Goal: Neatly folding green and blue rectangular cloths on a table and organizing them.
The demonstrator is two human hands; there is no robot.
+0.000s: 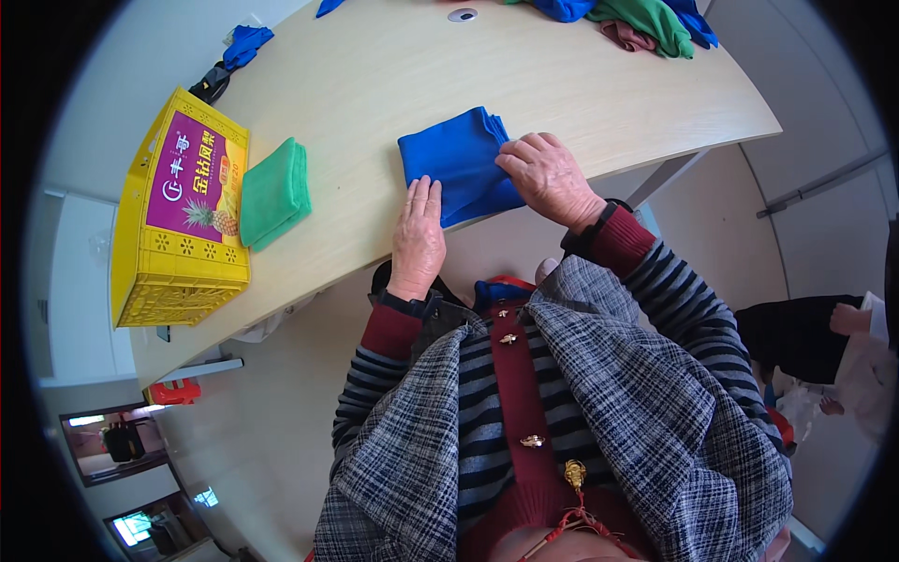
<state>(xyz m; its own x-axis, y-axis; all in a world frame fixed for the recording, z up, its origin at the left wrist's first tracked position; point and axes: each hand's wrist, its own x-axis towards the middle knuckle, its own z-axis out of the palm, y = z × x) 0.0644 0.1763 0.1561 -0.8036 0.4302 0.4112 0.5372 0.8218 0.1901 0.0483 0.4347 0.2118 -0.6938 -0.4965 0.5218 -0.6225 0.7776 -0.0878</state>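
A blue cloth point(454, 161), folded into a rough square, lies at the near edge of the table. My left hand point(419, 236) rests against its lower left side, fingers straight and close together, flat rather than gripping. At the cloth's right edge, my right hand point(550, 180) has its fingers curled, with thumb and fingertips pinching the fabric. The layers at the upper right corner show several loose edges. Left of the blue cloth sits a folded green cloth point(274, 194), its layers stacked neatly.
Beside the green cloth a yellow plastic crate point(192, 279) with a purple label stands on the light wood table point(346, 89). Crumpled blue, green and brown cloths point(646, 26) lie at the far right. Another blue cloth point(248, 45) is at the far left. Another person's hand point(847, 319) shows at right.
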